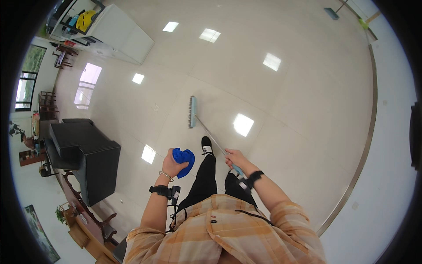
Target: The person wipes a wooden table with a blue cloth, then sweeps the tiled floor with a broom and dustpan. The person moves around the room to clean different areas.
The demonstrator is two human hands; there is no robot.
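My left hand (172,164) grips a bunched blue cloth (186,161) in front of my left leg. On the other side, my right hand (236,157) is wrapped around the long handle of a floor brush (193,110). Its light-blue head with dark bristles lies on the tiled floor (227,89) ahead of my shoe (206,142). The handle slants from the head back to my right hand, and a blue grip (238,169) shows below the fingers. Each wrist wears a black strap with a small device.
A black leather armchair (100,168) stands at left, with a wooden table (74,194) behind it. A white cabinet (122,36) holds a yellow helmet (85,20) at upper left. Wooden stools (48,102) line the far wall. A dustpan (331,13) lies near the right wall (389,132).
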